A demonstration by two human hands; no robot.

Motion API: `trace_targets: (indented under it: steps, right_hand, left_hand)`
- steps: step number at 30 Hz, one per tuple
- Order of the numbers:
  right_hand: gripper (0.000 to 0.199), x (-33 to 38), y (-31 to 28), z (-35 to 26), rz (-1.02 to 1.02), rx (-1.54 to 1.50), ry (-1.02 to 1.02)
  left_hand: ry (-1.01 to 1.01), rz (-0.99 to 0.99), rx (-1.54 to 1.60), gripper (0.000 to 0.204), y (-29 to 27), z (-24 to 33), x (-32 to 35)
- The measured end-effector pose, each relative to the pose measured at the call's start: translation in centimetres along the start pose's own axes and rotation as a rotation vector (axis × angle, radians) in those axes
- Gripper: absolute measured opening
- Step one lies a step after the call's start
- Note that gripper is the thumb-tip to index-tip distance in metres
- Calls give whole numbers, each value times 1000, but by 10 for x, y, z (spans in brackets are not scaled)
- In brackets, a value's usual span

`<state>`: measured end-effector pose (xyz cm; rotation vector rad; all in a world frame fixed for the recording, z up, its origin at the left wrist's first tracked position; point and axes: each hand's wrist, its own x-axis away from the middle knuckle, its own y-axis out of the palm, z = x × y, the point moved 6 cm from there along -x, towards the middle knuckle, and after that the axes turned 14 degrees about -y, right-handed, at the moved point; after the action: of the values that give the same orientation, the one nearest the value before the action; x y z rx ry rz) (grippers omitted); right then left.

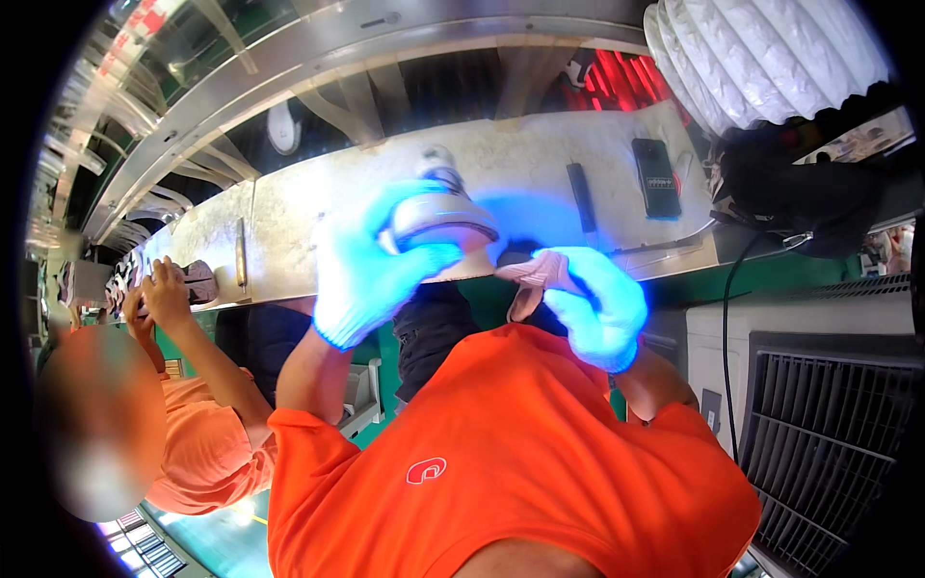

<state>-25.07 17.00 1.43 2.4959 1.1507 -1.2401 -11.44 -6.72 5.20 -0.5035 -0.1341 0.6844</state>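
My left hand (376, 260), in a knitted glove lit bright blue, is closed around a pale shoe (445, 223) above the worktable's front edge. The shoe's light sole edge shows, and its far part is blurred. My right hand (599, 303), gloved and blue-lit too, grips a folded pinkish cloth (541, 274) just right of the shoe. One end of the cloth hangs down toward my orange shirt. Cloth and shoe look close together; whether they touch I cannot tell.
On the pale worktable (318, 183) lie a black-handled tool (582, 197), a dark phone (656, 180) and a slim yellowish tool (241, 252). A co-worker's hands (166, 297) hold a shoe at left. A white ribbed duct (766, 60) hangs upper right; a grilled machine (829, 433) stands right.
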Motion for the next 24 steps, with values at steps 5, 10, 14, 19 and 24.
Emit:
trace_targets:
  steps: [5,10,14,19,24]
  right_hand:
    - [39,-15,8,13,74,-167,308]
    - [35,-12,3,21,152,-413,375]
    - [31,2,-4,30,97,-367,289]
    - [29,7,6,31,88,-397,264]
    - [29,11,16,15,65,-350,165]
  left_hand:
    - [141,167,345,50,53,-24,19]
    - [498,198,94,30,67,-13,37]
    - [475,109,102,28,69,-21,46]
    - [466,113,75,22,62,-11,59]
    - [276,121,391,21,70,-15,84]
